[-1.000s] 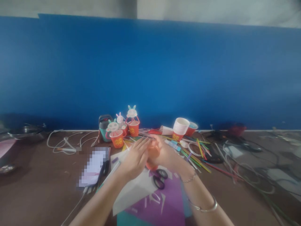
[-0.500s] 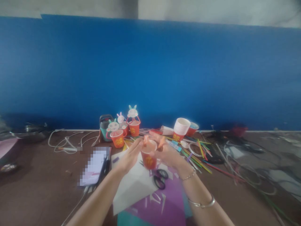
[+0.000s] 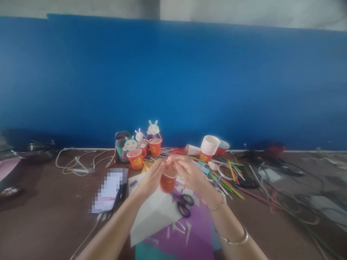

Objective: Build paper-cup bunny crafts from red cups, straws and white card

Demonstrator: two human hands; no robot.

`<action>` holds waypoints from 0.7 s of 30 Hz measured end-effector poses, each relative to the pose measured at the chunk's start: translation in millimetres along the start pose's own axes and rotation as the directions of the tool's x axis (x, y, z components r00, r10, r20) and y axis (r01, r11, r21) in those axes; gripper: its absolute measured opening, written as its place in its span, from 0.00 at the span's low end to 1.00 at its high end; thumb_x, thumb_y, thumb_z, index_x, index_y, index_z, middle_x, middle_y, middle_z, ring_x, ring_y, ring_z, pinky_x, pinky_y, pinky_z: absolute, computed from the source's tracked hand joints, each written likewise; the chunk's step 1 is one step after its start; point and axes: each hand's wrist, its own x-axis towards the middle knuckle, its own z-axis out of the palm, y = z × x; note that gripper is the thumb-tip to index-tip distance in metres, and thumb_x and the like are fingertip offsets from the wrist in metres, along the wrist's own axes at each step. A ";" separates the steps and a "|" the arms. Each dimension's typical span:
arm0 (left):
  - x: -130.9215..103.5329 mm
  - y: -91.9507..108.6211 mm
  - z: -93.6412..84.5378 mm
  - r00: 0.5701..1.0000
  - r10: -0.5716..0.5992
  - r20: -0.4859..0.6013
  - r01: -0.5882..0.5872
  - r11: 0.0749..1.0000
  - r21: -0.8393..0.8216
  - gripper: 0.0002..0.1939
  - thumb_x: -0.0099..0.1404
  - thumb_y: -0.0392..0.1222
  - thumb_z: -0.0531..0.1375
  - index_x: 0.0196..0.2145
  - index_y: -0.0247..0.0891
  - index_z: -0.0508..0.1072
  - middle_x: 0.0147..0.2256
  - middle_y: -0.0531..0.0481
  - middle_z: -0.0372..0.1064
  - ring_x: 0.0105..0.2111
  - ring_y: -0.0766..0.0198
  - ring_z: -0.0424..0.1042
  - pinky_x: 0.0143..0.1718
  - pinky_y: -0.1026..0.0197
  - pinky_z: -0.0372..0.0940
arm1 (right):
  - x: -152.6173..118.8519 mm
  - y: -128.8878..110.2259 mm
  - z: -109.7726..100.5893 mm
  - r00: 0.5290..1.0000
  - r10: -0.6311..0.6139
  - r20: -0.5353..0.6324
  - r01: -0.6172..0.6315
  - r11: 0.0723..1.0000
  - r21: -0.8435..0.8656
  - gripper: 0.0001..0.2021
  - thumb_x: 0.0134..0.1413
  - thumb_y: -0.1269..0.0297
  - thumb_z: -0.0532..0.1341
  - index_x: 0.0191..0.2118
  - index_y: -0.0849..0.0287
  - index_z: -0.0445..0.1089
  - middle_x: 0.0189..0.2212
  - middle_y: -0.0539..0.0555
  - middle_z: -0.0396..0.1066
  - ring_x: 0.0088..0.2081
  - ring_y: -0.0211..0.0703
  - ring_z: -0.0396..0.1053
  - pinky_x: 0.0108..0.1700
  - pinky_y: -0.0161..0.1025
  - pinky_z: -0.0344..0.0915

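Observation:
A red paper cup (image 3: 168, 183) with yellow print stands over the sheets at the middle of the table. My left hand (image 3: 150, 177) is at its left rim, fingers together on an orange strip (image 3: 170, 159) that rises above the cup. From the right, my right hand (image 3: 192, 176) reaches over the rim with its fingertips closed at the same orange piece. The fingertips partly hide the strip and the cup's opening. Black-handled scissors (image 3: 184, 206) lie just in front of the cup, on purple paper (image 3: 199, 231) and beside white paper (image 3: 151, 213).
Behind on the left stand red cups (image 3: 135, 159) with bunny-faced cutouts. A stack of paper cups (image 3: 209, 146) is at the back right, near scattered coloured sticks (image 3: 230, 186). A phone (image 3: 108, 191) lies left; cables (image 3: 287, 202) tangle right. A blue wall (image 3: 173, 83) rises behind.
My right hand has moved left and closed in over the cup. The orange pieces, apart before, now meet above the rim. The cup has shifted slightly left.

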 end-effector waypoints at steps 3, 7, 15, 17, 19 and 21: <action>-1.0 6.2 1.1 1.000 -0.022 0.002 0.022 1.000 -0.009 0.21 0.65 0.59 0.53 0.39 0.39 0.72 0.41 0.46 0.73 0.46 0.57 0.69 0.51 0.58 0.61 | -0.1 0.4 0.8 1.000 0.011 0.003 -0.011 1.000 -0.022 0.15 0.65 0.59 0.51 0.47 0.57 0.71 0.47 0.57 0.72 0.49 0.46 0.69 0.51 0.42 0.64; 1.7 16.0 -7.0 0.962 -0.204 -0.183 0.168 0.967 -0.192 0.27 0.58 0.62 0.58 0.44 0.37 0.73 0.49 0.42 0.71 0.50 0.52 0.68 0.48 0.57 0.64 | 3.6 4.9 -10.4 0.992 0.105 -0.076 -0.102 0.994 0.042 0.20 0.66 0.54 0.46 0.45 0.59 0.70 0.40 0.56 0.74 0.45 0.46 0.70 0.46 0.40 0.66; 10.5 8.9 -35.9 0.822 -0.512 -0.248 0.435 0.847 -0.305 0.27 0.51 0.58 0.66 0.45 0.39 0.74 0.44 0.44 0.74 0.38 0.59 0.73 0.31 0.64 0.65 | -37.0 22.2 -4.1 0.786 0.441 0.434 -0.078 0.766 -0.638 0.07 0.42 0.67 0.64 0.32 0.59 0.72 0.31 0.55 0.75 0.33 0.47 0.70 0.30 0.36 0.56; 6.7 3.8 -39.5 0.775 -0.568 -0.277 0.494 0.818 -0.295 0.25 0.51 0.56 0.67 0.43 0.39 0.74 0.41 0.46 0.75 0.35 0.62 0.73 0.28 0.66 0.64 | -52.8 26.3 8.7 0.805 0.435 0.404 -0.065 0.741 -0.668 0.09 0.43 0.70 0.61 0.35 0.61 0.72 0.34 0.58 0.75 0.36 0.49 0.71 0.32 0.37 0.56; 1.6 -2.0 -42.9 0.737 -0.603 -0.305 0.532 0.796 -0.288 0.22 0.50 0.54 0.67 0.39 0.38 0.74 0.36 0.47 0.75 0.31 0.63 0.72 0.26 0.66 0.63 | -63.3 29.6 15.6 0.835 0.415 0.361 -0.056 0.717 -0.695 0.09 0.45 0.71 0.58 0.36 0.62 0.71 0.35 0.59 0.75 0.38 0.51 0.71 0.34 0.38 0.57; -3.3 -7.9 -47.3 0.717 -0.623 -0.312 0.558 0.782 -0.277 0.21 0.50 0.53 0.67 0.37 0.37 0.74 0.31 0.49 0.74 0.27 0.64 0.71 0.25 0.66 0.62 | -68.0 31.6 12.8 0.846 0.416 0.334 -0.072 0.709 -0.702 0.10 0.46 0.72 0.57 0.36 0.62 0.71 0.35 0.59 0.75 0.38 0.51 0.72 0.35 0.39 0.57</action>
